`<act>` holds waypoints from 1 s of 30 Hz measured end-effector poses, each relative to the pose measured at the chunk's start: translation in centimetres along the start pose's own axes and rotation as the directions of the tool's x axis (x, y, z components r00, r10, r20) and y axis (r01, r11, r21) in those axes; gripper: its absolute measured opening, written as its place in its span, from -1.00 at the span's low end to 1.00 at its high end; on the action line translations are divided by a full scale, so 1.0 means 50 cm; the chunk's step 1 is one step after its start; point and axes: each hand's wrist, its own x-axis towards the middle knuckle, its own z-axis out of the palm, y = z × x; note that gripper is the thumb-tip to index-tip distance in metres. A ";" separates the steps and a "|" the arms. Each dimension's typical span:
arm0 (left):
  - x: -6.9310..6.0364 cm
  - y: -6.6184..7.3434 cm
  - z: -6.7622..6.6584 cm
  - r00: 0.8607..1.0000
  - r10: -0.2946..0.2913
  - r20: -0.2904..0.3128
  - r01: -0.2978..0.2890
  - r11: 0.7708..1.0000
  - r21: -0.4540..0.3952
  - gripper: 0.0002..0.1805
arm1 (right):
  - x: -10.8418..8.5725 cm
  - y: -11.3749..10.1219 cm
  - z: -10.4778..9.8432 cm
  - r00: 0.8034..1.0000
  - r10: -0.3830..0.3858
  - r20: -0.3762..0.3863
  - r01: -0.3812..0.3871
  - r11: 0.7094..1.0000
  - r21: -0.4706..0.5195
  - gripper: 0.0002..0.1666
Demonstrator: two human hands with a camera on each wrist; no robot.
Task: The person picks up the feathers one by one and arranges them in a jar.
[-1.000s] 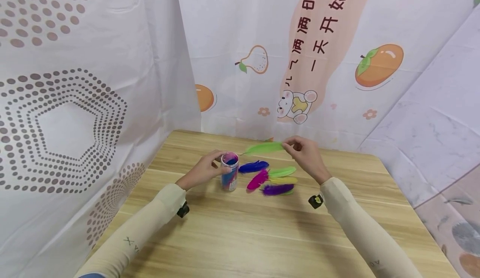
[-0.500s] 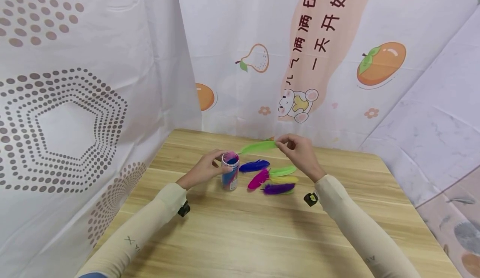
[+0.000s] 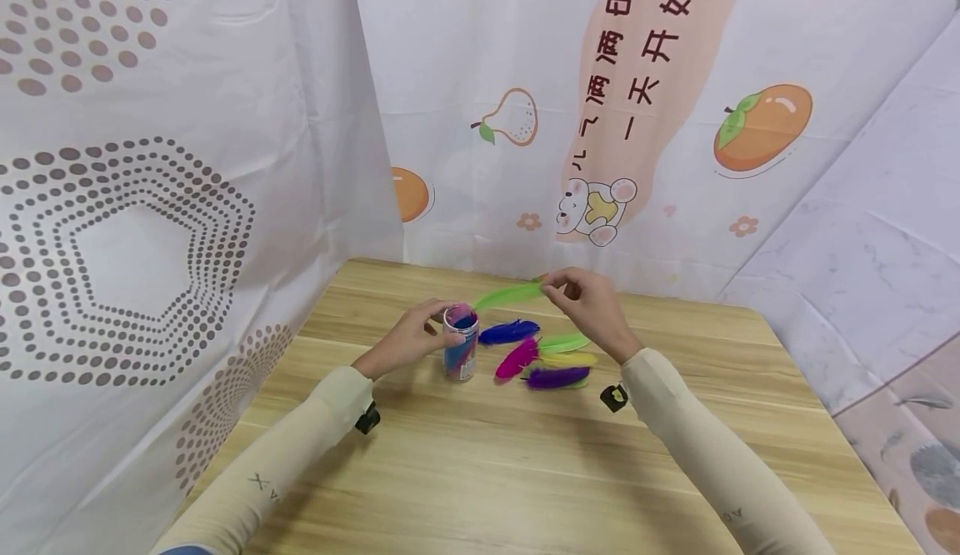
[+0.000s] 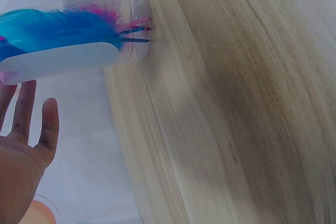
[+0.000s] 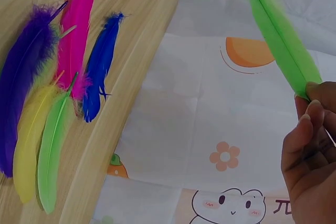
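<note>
My left hand (image 3: 407, 338) grips a clear plastic jar (image 3: 460, 363) near its rim; the jar stands upright on the table. Blue and pink feathers (image 4: 63, 30) show through its wall in the left wrist view. Between thumb and fingertips, my right hand (image 3: 592, 309) pinches a green feather (image 5: 281, 40) by its broad tip. That feather's quill end points left and lies at the jar's mouth in the right wrist view; whether it touches the rim I cannot tell.
Loose feathers lie on the wooden table (image 3: 480, 472) right of the jar: a blue feather (image 3: 510, 332), a magenta feather (image 3: 517, 358), a purple feather (image 3: 557, 378), a yellow feather (image 5: 32, 140) and a light green feather (image 5: 55, 145). A printed curtain (image 3: 465, 55) hangs behind.
My right hand has moved left with the green feather, bringing its quill end to the jar's mouth. The left hand and the jar have stayed in place.
</note>
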 end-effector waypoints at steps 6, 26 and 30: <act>-0.002 -0.002 -0.001 1.000 0.008 0.003 -0.008 1.000 0.010 -0.32 | 0.003 -0.005 0.009 1.000 -0.018 0.005 0.018 1.000 -0.005 -0.85; -0.002 0.001 0.000 1.000 0.000 0.002 0.000 1.000 0.004 -0.37 | 0.018 -0.022 0.033 0.993 -0.121 0.019 0.122 0.991 -0.057 -0.90; -0.002 0.002 0.000 1.000 -0.001 -0.001 0.001 1.000 0.003 -0.39 | 0.023 -0.026 0.042 0.982 -0.190 0.019 0.190 0.977 -0.093 -0.90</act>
